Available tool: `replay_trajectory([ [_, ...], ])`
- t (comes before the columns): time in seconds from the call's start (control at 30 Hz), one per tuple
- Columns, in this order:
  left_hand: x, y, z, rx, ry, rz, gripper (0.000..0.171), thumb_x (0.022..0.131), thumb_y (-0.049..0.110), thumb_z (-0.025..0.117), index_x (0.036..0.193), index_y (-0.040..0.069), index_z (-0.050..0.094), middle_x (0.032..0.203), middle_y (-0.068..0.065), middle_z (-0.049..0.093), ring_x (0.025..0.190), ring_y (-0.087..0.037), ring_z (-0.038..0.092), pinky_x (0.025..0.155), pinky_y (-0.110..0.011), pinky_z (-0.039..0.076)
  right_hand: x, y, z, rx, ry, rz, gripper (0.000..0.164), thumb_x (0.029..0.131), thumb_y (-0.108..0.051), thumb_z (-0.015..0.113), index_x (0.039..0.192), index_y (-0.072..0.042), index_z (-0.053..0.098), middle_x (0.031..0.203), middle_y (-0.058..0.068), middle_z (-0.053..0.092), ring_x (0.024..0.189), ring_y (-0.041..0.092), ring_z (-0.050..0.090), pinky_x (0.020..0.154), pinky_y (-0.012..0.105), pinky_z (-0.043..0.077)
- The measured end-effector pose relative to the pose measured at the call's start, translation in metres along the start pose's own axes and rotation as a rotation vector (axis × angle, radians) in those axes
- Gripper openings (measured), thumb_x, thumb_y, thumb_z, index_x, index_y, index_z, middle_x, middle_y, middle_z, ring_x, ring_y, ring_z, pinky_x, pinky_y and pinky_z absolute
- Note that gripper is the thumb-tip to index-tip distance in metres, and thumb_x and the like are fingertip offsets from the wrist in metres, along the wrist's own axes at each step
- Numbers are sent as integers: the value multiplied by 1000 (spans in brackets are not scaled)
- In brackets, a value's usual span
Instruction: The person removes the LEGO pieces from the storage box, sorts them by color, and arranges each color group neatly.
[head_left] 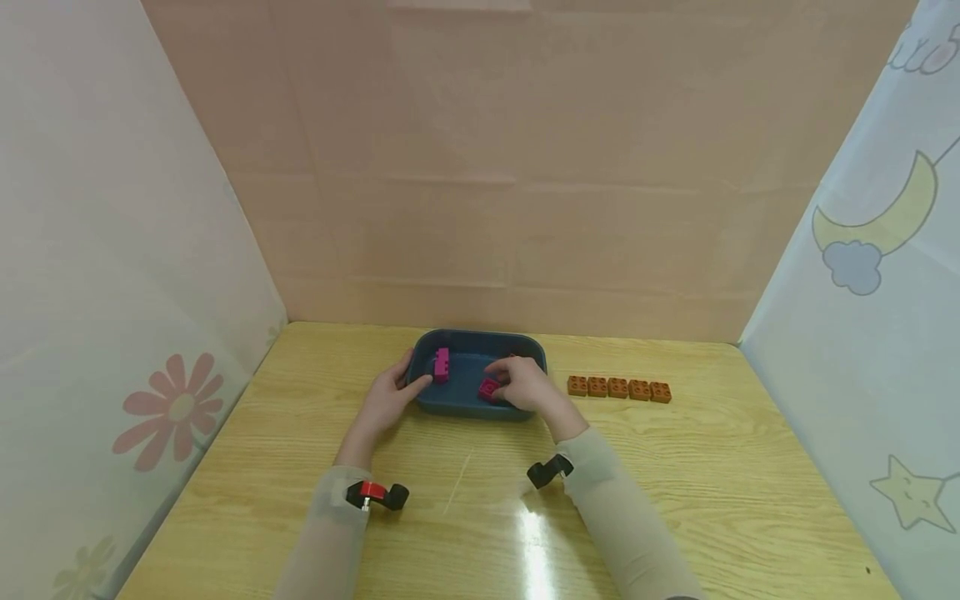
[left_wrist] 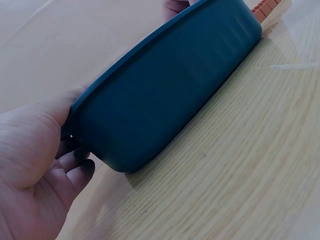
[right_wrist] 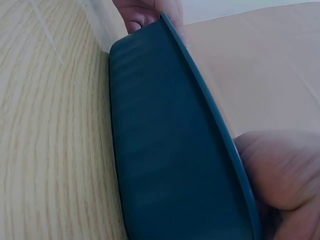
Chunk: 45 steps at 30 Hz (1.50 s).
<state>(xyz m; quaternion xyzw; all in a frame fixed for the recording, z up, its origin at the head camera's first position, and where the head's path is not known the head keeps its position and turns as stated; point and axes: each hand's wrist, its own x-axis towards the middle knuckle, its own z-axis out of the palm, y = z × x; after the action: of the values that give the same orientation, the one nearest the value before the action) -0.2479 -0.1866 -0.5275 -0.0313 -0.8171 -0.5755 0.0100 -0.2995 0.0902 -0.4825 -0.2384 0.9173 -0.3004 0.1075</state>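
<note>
A dark blue rectangular tub (head_left: pixel 480 410) stands on the wooden table. My left hand (head_left: pixel 390 393) grips its left end, thumb over the rim and fingers against the outer wall, as the left wrist view (left_wrist: pixel 30 160) also shows. Inside, near that thumb, lies a magenta toy brick (head_left: pixel 442 365). My right hand (head_left: pixel 525 385) reaches over the tub's right side, its thumb and fingertips right at a second magenta brick (head_left: pixel 488 389); I cannot tell whether they pinch it. A reddish piece (head_left: pixel 513 357) shows partly behind this hand. In the right wrist view, the tub wall hides the fingertips.
To the right of the tub, several orange-brown bricks (head_left: pixel 618 387) lie in a row on the table (head_left: pixel 465 500). A pinkish-brown covered wall (head_left: pixel 480 208) rises behind the table. Pale printed sheets stand along the left (head_left: pixel 135 292) and right (head_left: pixel 840 350).
</note>
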Motion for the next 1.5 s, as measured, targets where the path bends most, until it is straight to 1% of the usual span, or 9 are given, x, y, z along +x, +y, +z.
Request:
replay_trajectory([
  [0.17,1,-1,0,-16,3,-4,77,96,35,67,158,12,27,162,-3,25,143,-21,35,110,-35,38,0,-2,0,-9,-2,-16,41,87,-10,78,127,-8,69,113,6,71,107,24,65,95,43,52],
  [0.43,0,0,-1,-25,0,-10,78,96,37,67,158,13,26,162,-3,24,143,-21,34,110,-36,38,-1,-4,0,-36,-14,-33,44,85,-16,81,126,-7,69,114,6,71,106,24,65,92,42,53],
  [0.6,-1,1,-1,-16,1,-16,78,96,39,67,158,14,26,162,-2,24,142,-21,36,109,-34,39,0,-5,1,-46,-20,-49,43,85,-15,81,126,-6,69,113,6,71,104,23,66,90,42,54],
  [0.8,-2,0,-1,-25,-2,-6,76,97,33,66,158,14,26,162,-4,23,142,-22,36,109,-35,39,0,-3,3,-46,-18,-55,41,86,-11,79,125,-7,69,110,4,72,102,20,67,89,40,54],
  [1.0,-4,-5,2,-24,-3,-5,78,96,35,67,158,12,26,162,-5,24,141,-22,37,108,-35,40,-4,0,4,-10,-14,-71,40,87,-11,78,126,-6,69,112,4,72,103,20,66,91,41,54],
  [1.13,-6,-6,4,-48,-6,-13,77,97,33,67,158,11,26,162,-5,25,142,-22,37,109,-35,39,-6,7,4,74,34,-94,42,87,-11,77,128,-8,68,118,1,70,104,19,66,91,40,54],
  [1.2,-6,-5,4,-64,-12,-15,76,97,31,67,158,11,26,162,-4,24,142,-22,36,109,-35,38,-6,11,2,144,74,-98,43,87,-11,77,129,-13,67,119,-2,69,103,17,65,90,39,54],
  [1.33,-5,-3,3,-65,-11,-20,77,97,34,67,159,14,25,163,-2,22,143,-22,33,111,-37,36,-5,15,-3,320,155,-103,47,87,-12,74,132,-18,65,120,-5,67,105,16,63,88,39,54],
  [1.5,-2,0,0,-62,-8,4,78,97,36,67,159,14,25,163,-3,20,144,-24,31,112,-39,35,-11,18,-14,565,236,-100,51,88,-12,73,138,-15,60,125,2,65,113,21,60,93,34,52],
])
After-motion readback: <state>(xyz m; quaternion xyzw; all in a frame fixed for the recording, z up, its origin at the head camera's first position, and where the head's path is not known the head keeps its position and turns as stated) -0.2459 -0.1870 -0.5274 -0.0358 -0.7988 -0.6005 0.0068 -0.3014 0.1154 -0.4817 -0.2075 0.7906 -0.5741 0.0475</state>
